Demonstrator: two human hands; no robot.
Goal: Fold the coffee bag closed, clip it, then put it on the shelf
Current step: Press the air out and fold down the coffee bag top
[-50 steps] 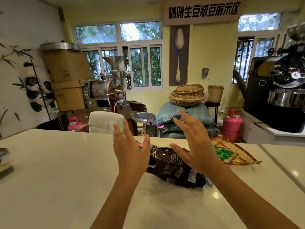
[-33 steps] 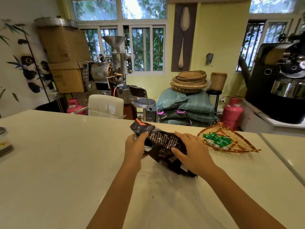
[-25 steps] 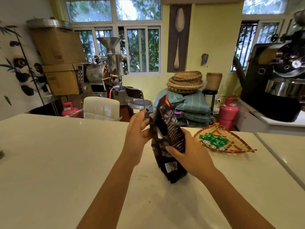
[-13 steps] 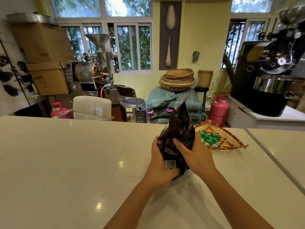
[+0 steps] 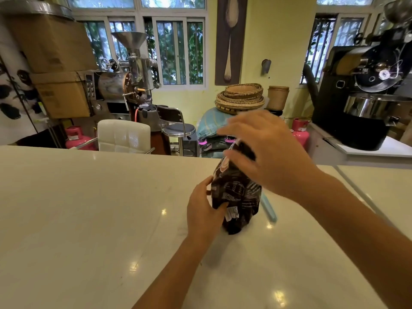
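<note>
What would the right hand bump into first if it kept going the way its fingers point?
Its fingers point left over the coffee bag top; beyond them the way looks free above the counter, though depth is unclear.

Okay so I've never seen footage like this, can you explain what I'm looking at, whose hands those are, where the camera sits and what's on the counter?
There is no machine doing the work here. A person wears one wide-angle camera on the head, looking forward and down, so you see their own two bare arms reaching in from the bottom of the picture. The wide lens bends the room's edges.

The pale counter holds a dark coffee bag, standing upright. The left hand grips the bag low on its side. The right hand is at the bag's top, blurred by motion; its grip there is hard to make out. A light blue strip, possibly the clip, lies on the counter just behind the bag.

Behind the counter are a coffee roaster, a white chair, stacked baskets and cardboard boxes.
</note>
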